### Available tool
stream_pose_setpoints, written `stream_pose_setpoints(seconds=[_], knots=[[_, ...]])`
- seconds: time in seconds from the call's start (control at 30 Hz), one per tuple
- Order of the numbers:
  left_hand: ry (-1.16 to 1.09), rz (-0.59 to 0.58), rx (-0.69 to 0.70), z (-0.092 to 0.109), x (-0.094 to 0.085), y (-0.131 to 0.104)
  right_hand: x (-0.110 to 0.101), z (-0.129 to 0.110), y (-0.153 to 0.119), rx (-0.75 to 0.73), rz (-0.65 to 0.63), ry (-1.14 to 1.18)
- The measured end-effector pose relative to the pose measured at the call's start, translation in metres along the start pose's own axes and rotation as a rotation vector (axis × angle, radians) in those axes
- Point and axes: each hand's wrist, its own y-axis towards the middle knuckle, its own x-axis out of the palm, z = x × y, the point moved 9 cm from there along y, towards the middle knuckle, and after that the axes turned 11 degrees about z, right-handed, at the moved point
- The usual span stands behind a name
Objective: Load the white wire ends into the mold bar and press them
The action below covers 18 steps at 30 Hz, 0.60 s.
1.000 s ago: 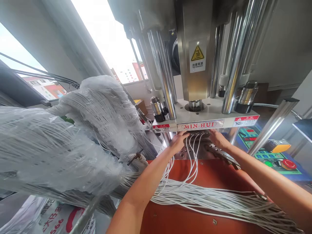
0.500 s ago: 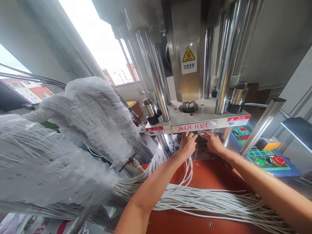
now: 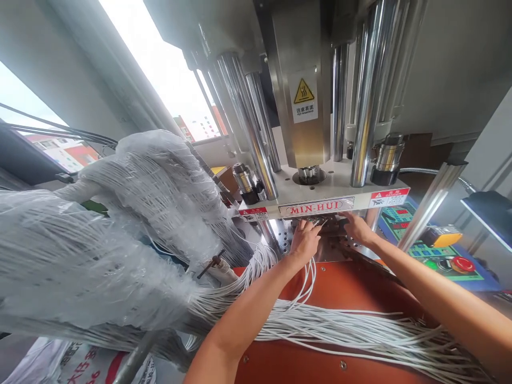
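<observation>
Below the MIN-HUI plate of a press machine, my left hand is at the die area, its fingers bent around something too small to make out. White cables hang down from beneath it. My right hand is to the right, under the plate's edge, with its index finger stretched to the left and the other fingers partly hidden. A thick bundle of white cables crosses the red-brown work surface under both forearms.
Plastic-wrapped cable bundles hang at the left. Metal columns and a heated head with a warning label stand above my hands. A blue control panel with a red button is at the right.
My right hand has moved slightly right, away from my left hand, and its fingertips no longer meet the small pale piece near the left hand. The camera view has shifted slightly.
</observation>
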Motion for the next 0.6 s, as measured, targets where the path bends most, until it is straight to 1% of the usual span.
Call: stream_pose_setpoints(seconds=[0.07,0.17,0.23,0.33,0.37,0.4,0.5,0.6], knots=[[-0.029,0.018,-0.045,0.001,-0.012,-0.007,0.000,-0.004,-0.007,-0.031,-0.013,-0.058],[-0.087,0.025,-0.108,0.006,-0.035,-0.020,0.004,-0.017,-0.015,-0.093,-0.044,-0.120],[-0.150,0.009,-0.120,0.016,-0.053,-0.033,0.010,-0.031,-0.020,-0.174,-0.080,-0.157],[-0.271,-0.013,-0.116,0.040,-0.081,-0.060,0.029,-0.056,-0.034,-0.350,-0.181,-0.259],[-0.312,-0.011,-0.120,0.048,-0.090,-0.069,0.035,-0.061,-0.039,-0.388,-0.206,-0.301],[-0.355,-0.007,-0.128,0.057,-0.099,-0.079,0.040,-0.065,-0.043,-0.405,-0.220,-0.340],[-0.466,0.031,-0.158,0.079,-0.122,-0.101,0.049,-0.069,-0.046,-0.388,-0.221,-0.428],[-0.521,0.132,-0.124,0.100,-0.142,-0.117,0.053,-0.067,-0.039,-0.353,-0.269,-0.465]])
